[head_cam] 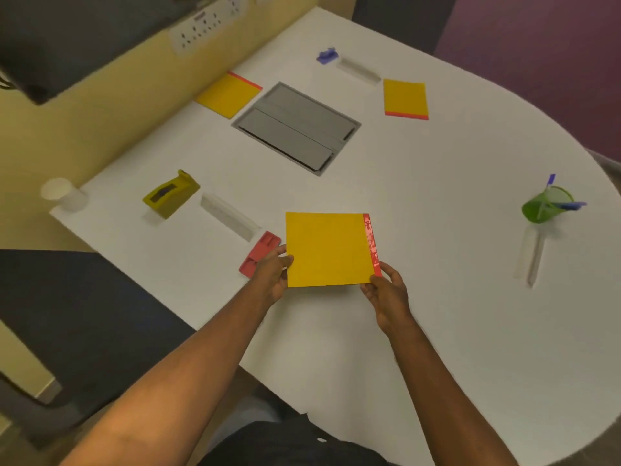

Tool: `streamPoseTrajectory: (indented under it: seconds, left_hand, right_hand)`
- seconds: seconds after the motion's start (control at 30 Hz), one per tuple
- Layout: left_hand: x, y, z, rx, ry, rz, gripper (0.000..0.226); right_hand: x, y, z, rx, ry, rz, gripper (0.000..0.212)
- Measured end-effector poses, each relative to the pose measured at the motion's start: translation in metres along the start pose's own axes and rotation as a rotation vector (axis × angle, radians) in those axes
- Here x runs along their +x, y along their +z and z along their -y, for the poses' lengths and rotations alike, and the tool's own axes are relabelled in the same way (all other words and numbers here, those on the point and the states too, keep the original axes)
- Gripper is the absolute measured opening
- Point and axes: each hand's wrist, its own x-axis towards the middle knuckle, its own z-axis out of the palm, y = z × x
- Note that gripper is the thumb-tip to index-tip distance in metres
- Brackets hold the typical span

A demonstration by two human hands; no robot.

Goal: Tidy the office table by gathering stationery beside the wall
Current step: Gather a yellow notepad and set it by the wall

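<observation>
I hold a yellow notebook with a red spine strip (327, 248) just above the white table (437, 314), near its front edge. My left hand (272, 272) grips its lower left corner and my right hand (386, 294) grips its lower right corner. A second yellow notebook (228, 94) lies against the yellow wall. A third (405, 98) lies at the far right. A red stapler (259, 253) sits just left of my left hand. A yellow tape dispenser (171, 198) stands further left, and a blue object (326, 55) sits at the far edge.
A grey cable hatch (295, 127) is set into the table's middle. A green pen cup (546, 203) with blue pens stands at the right. A white paper cup (64, 195) stands at the left corner. Several grey slots (230, 215) mark the tabletop. A socket strip (205, 26) is on the wall.
</observation>
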Motion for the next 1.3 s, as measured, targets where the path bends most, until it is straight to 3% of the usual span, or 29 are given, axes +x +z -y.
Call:
streamPoseTrajectory:
  seconds: [0.23,0.47,1.0,1.3]
  left_hand:
    - [0.001,-0.024,-0.043,-0.108,0.057,-0.024,0.035]
    - [0.053,-0.051,-0.113,-0.179,0.092,-0.049,0.040]
    - [0.267,-0.090,-0.289,-0.226,0.111,-0.049,0.043]
    - [0.372,-0.105,-0.362,-0.256,0.162,-0.105,0.041]
  right_hand:
    - [0.021,0.061,0.034,-0.056,-0.042,0.114,0.043]
    - [0.080,0.155,0.090,-0.182,-0.129,0.197,0.041]
    - [0.281,0.384,0.191,-0.397,-0.177,0.172,0.038]
    - [0.382,0.499,0.227,-0.570,-0.286,0.309,0.024]
